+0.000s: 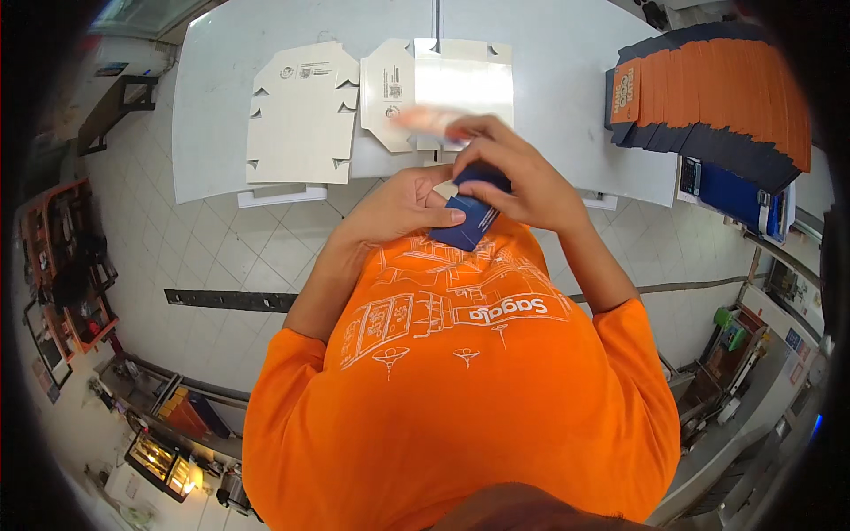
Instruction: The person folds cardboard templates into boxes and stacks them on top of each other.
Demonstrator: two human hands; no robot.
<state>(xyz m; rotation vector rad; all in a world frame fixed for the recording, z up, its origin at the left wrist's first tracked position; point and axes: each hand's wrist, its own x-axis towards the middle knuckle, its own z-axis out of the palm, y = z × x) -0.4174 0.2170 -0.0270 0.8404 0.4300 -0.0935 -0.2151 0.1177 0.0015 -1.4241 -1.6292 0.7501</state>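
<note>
You held the small blue carton (469, 221) in both hands: left hand (403, 208) cradling, right hand (518, 181) pinching its top flap. It looked light and crushable; gripping its folded edges seemed best.

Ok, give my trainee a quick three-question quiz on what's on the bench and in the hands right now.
1. True or false: both hands, left hand and right hand, are on the small dark blue box.
2. Where is the fanned stack of orange and dark blue flat cartons? A) person's far right B) far left C) on the floor
3. Fill in: two flat unfolded ____ carton blanks lie on the white table.

Key: 1 true; 2 A; 3 white.
</note>
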